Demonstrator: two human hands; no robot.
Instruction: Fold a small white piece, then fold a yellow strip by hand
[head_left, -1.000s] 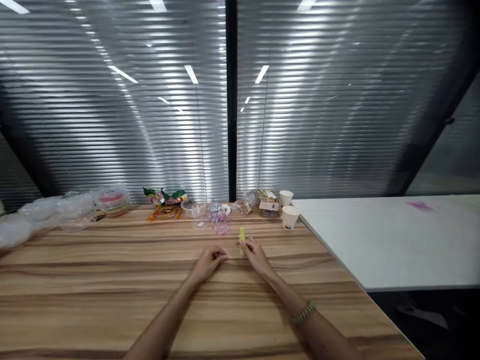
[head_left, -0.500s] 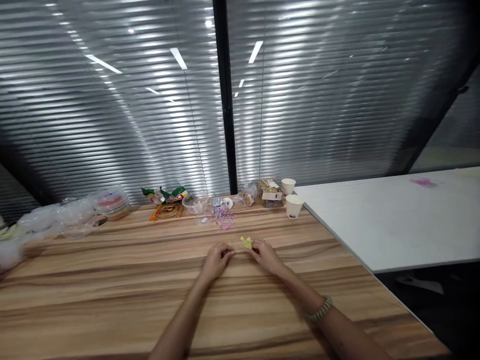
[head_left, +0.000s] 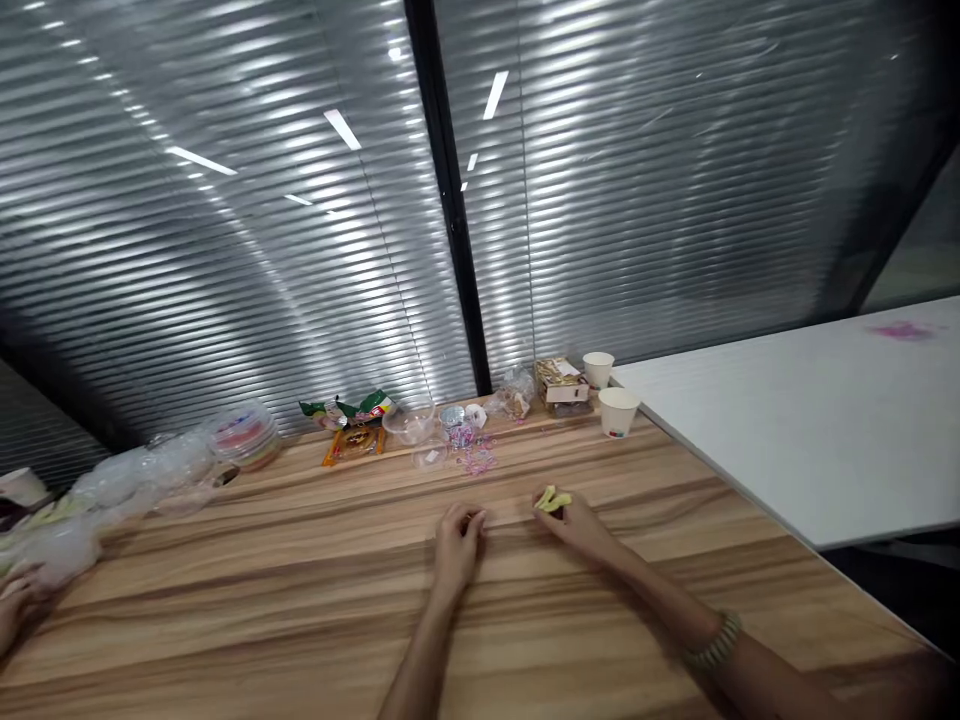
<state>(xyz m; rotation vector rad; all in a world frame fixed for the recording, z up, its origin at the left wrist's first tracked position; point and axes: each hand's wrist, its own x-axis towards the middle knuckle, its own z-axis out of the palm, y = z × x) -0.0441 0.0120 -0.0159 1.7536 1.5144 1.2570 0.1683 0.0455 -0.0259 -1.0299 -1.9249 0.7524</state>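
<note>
My right hand (head_left: 571, 522) has its fingers closed on a small yellow strip-like piece (head_left: 553, 499), which shows above the fingertips over the wooden table. The piece's exact kind is too small to tell. To its left, my left hand (head_left: 456, 545) is at the tabletop with thumb and forefinger curled together. Whether anything is pinched there I cannot make out. Beyond both hands lie small pink and purple bits (head_left: 474, 458), beside a small clear cup (head_left: 453, 418) and a clear plastic bowl (head_left: 411, 426).
Two paper cups (head_left: 618, 412) stand at the back right by a small box (head_left: 562, 382). Snack packets (head_left: 354, 442) and stacked round tubs (head_left: 244, 436) line the back. Another person's hand (head_left: 13, 605) is at the left edge, near clear plastic bags (head_left: 64, 548). A white table (head_left: 795, 430) adjoins on the right.
My hands have moved apart, the right carrying the yellow piece rightward and away from the left. The view has tilted slightly, and another person's hand now shows at the left edge.
</note>
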